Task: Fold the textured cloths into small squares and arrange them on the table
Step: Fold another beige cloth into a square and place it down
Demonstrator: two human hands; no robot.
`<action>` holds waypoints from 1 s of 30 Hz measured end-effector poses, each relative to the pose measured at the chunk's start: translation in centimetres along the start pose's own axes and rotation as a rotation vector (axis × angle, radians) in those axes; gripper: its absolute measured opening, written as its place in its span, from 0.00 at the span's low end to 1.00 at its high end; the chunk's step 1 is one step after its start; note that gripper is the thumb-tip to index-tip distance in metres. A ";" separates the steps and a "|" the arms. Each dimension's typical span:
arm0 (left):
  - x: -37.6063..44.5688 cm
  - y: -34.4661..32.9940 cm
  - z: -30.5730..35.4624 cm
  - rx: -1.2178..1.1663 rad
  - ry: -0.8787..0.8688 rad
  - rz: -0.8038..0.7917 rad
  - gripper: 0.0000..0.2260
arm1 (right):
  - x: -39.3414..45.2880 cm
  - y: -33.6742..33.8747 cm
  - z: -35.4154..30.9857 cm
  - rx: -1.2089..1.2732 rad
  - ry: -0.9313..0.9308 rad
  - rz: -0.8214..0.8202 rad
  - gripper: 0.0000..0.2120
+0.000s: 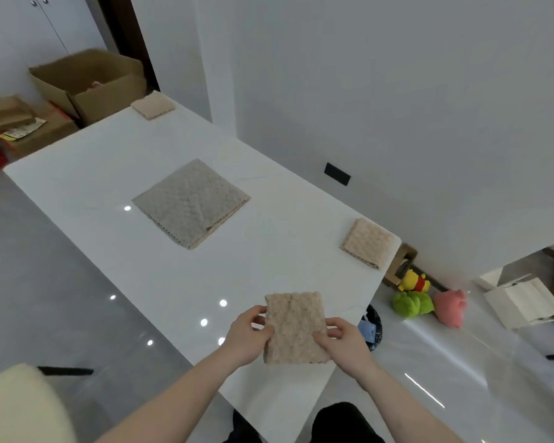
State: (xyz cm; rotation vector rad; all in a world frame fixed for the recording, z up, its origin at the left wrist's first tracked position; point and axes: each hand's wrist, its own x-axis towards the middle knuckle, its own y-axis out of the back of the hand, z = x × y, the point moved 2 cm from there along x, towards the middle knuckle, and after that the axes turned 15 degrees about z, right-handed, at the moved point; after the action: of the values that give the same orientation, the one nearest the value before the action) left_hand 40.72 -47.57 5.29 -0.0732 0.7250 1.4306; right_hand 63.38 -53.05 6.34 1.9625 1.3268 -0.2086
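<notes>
Head view shows both hands at the lower centre of the frame, working a beige, bumpy-textured cloth folded to a small rectangle (296, 329) at the near edge of the white glossy counter (93, 174). The left hand (247, 334) pinches the cloth's left edge and the right hand (344, 338) its right edge — each grip is curled onto the fabric, thumb on top. A larger grey-beige textured cloth (191, 203) lies folded only once or so at mid-frame, while two small folded beige squares sit at the counter's corners: one at the upper left (153, 105), one at the right (368, 243). The step in hand looks like finishing this fold; next, I judge, comes squaring the edges and setting it down — then the big cloth.
</notes>
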 end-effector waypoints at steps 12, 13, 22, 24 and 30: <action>1.7 -9.0 2.4 -0.077 0.157 0.158 0.17 | 10.8 4.6 2.4 -0.180 0.004 -0.168 0.17; 1.8 -9.9 2.6 -0.082 0.180 0.171 0.18 | 11.7 5.0 2.7 -0.183 0.014 -0.187 0.17; 3.7 -15.8 4.5 -0.126 0.330 0.287 0.25 | 17.5 7.1 3.9 -0.188 0.000 -0.234 0.18; 4.4 -17.0 5.1 -0.129 0.338 0.301 0.24 | 18.3 7.6 3.8 -0.196 0.002 -0.226 0.17; 6.7 -20.2 5.7 -0.121 0.332 0.304 0.23 | 20.8 8.8 4.3 -0.278 0.019 -0.161 0.15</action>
State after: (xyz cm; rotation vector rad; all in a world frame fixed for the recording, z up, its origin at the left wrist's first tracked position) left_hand 61.28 -42.65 -1.08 -0.3115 0.9497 1.7769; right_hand 81.37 -42.28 -3.02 1.6321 1.4440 -0.0766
